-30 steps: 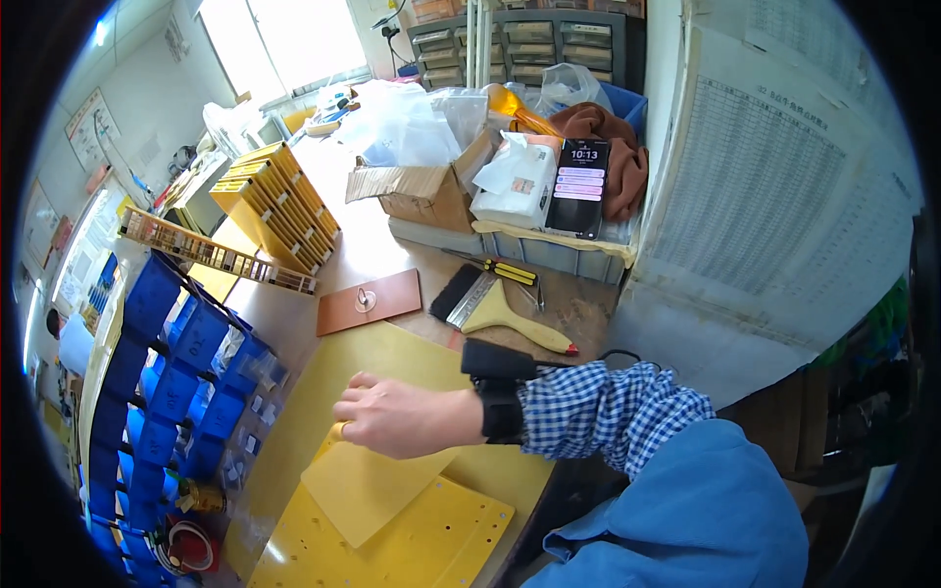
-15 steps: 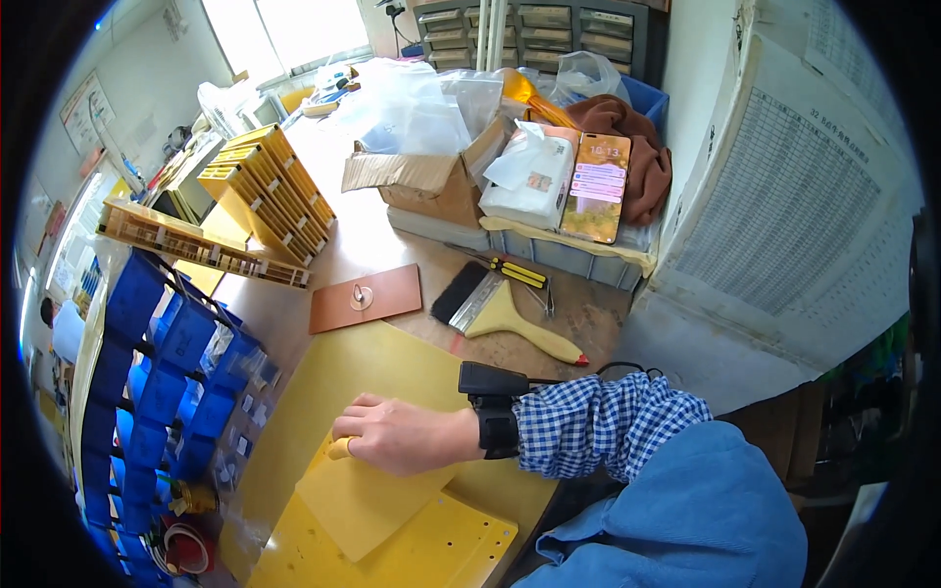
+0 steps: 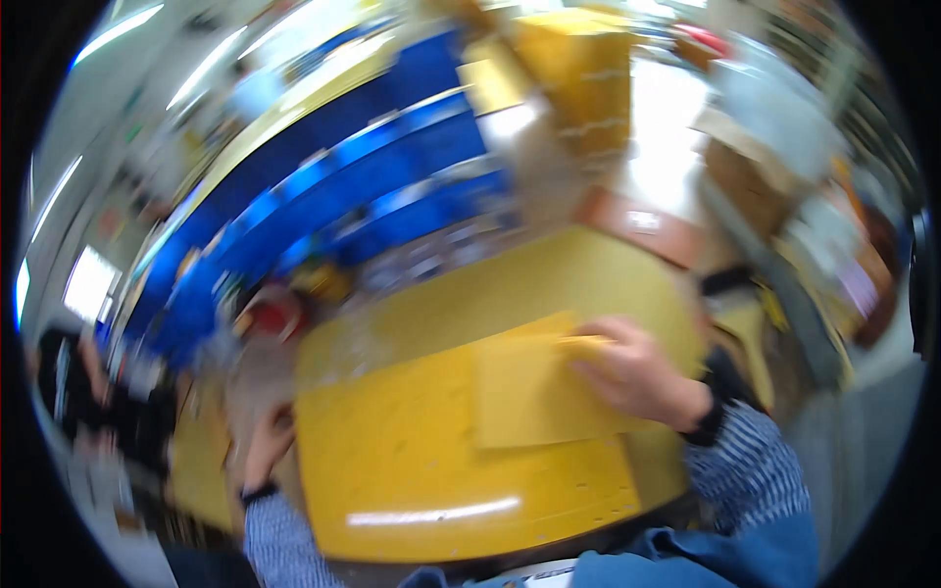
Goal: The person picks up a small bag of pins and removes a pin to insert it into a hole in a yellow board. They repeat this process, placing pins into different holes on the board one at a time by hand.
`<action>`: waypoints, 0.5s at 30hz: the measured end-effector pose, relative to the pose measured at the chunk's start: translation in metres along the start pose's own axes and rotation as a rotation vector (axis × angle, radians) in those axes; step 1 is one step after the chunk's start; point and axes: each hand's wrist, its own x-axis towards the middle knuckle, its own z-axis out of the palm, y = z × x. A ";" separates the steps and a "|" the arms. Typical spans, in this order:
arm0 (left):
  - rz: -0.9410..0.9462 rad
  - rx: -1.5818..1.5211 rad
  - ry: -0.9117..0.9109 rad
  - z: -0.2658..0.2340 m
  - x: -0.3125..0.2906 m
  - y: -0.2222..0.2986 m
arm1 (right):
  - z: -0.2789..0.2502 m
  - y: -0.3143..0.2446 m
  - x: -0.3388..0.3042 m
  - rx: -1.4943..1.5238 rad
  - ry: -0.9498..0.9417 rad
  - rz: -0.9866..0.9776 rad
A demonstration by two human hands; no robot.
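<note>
Although blur softens detail, right hand (image 3: 632, 372) reads as pinched narrow on a small yellow piece (image 3: 585, 343) at the upper right corner of a thin yellow square sheet (image 3: 529, 404). Can't tell if piece and sheet are one. Sheet extends left and down from that hand, over the right half of a glossy yellow perforated board (image 3: 421, 470). Board overlaps a duller yellow panel (image 3: 627, 265). Left hand (image 3: 267, 446) just beside board's left edge, fingers curled; can't tell if holding anything.
</note>
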 end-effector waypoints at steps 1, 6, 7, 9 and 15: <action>-0.094 -0.115 0.015 -0.003 -0.011 -0.014 | 0.005 -0.004 0.008 0.023 -0.014 -0.002; -0.051 -0.150 0.040 0.001 0.010 0.026 | -0.004 -0.010 0.007 0.001 -0.017 0.090; -0.056 -0.121 0.063 0.004 0.011 0.024 | -0.003 -0.011 0.009 0.012 -0.052 0.055; -0.123 -0.142 0.061 -0.001 0.004 0.020 | 0.000 -0.009 0.012 -0.016 -0.056 0.097; -0.136 -0.154 0.065 -0.002 -0.006 0.017 | 0.003 -0.011 0.010 -0.013 -0.131 0.109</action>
